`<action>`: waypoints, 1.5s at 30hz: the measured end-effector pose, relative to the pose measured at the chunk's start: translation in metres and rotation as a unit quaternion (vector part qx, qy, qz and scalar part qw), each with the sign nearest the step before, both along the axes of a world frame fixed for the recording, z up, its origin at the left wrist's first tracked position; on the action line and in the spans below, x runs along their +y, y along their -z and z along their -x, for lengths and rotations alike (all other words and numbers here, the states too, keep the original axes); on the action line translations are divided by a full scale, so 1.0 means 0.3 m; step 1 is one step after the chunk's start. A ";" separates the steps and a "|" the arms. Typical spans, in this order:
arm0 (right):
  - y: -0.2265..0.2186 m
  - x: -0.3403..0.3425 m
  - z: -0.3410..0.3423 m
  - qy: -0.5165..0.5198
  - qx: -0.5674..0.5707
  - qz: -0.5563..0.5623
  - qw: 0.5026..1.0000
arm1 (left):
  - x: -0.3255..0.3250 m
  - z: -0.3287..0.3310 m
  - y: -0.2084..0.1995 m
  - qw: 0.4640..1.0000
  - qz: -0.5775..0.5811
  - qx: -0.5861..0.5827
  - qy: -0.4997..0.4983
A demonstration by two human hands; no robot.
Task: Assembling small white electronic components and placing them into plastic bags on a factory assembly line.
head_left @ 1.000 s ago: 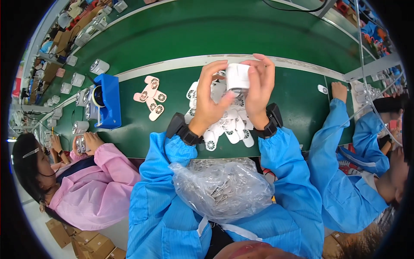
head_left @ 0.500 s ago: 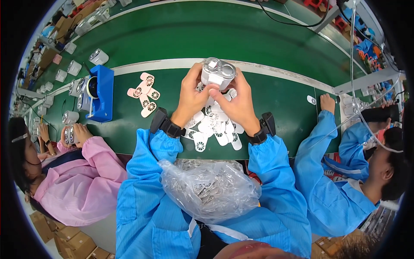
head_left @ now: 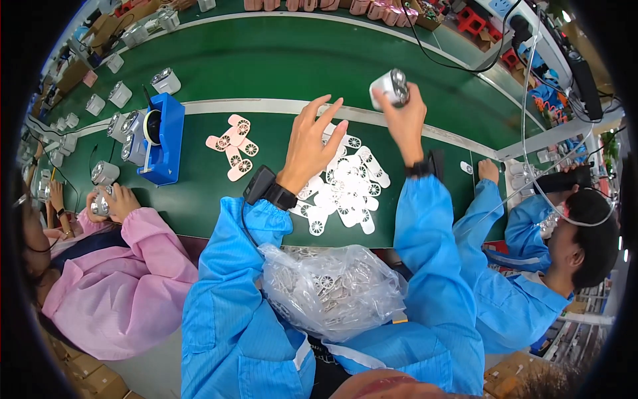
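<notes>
My right hand (head_left: 407,118) grips a small white housing with a shiny silver top (head_left: 397,83), tilted and held up over the pale strip at the table's far edge. My left hand (head_left: 312,141) is open, its fingers apart and nothing in them, above the far left side of a heap of flat white plastic pieces (head_left: 349,186). Each piece has a rounded end with a spoked round cut-out. A few similar pink pieces (head_left: 234,147) lie left of my left hand. A clear plastic bag (head_left: 332,286) full of pale pieces rests against me at the near edge.
A blue tape dispenser (head_left: 171,136) stands to the left, several silver-topped housings (head_left: 133,143) beside it. Beyond the pale strip runs a green surface (head_left: 279,56). A co-worker's pink sleeve (head_left: 156,246) is at left, another's blue sleeve (head_left: 475,206) at right. Cables hang at upper right.
Both hands held the housing together. My left hand has let go and opened; my right hand has carried the housing right and away from me. The view has shifted slightly.
</notes>
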State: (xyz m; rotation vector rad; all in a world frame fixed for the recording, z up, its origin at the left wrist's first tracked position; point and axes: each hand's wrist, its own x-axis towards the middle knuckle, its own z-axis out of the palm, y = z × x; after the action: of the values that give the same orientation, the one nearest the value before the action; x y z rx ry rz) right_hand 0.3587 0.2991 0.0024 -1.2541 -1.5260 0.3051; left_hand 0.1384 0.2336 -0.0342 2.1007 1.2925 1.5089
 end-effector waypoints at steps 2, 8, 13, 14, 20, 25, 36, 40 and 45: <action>0.013 0.125 -0.039 0.099 -0.075 0.020 0.992 | 0.002 0.020 0.032 1.000 -0.005 0.018 0.017; 0.141 0.240 -0.032 0.173 -0.152 0.077 0.970 | -0.052 0.084 0.051 0.984 0.027 0.153 0.085; 0.213 0.270 -0.082 0.224 -0.164 0.094 0.956 | -0.044 0.079 0.102 0.965 0.063 0.224 0.119; 0.229 0.254 -0.090 0.248 -0.190 0.071 0.947 | -0.038 0.075 0.117 0.966 0.059 0.224 0.118; 0.190 -0.077 -0.046 0.073 -0.096 0.015 0.993 | -0.030 0.044 0.200 0.966 0.042 0.231 0.111; 0.215 -0.432 0.011 -0.124 -0.233 0.133 0.955 | -0.041 -0.016 0.216 0.981 0.024 0.150 0.119; 0.383 -0.653 -0.037 -0.154 -0.329 0.079 0.928 | -0.117 -0.103 0.322 0.970 0.023 0.220 0.104; 0.420 -0.614 -0.040 -0.108 -0.314 -0.005 0.943 | -0.043 -0.102 0.398 0.972 0.096 0.120 0.176; 0.218 -0.789 -0.066 -0.224 -0.078 0.119 0.964 | -0.093 -0.088 0.431 0.981 0.027 0.144 0.126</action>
State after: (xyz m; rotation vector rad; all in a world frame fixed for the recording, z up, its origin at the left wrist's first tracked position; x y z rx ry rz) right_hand 0.3784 0.0624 -0.0630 -1.1226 -1.9518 0.7140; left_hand 0.1646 0.2058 -0.1634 2.4068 1.0846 1.0866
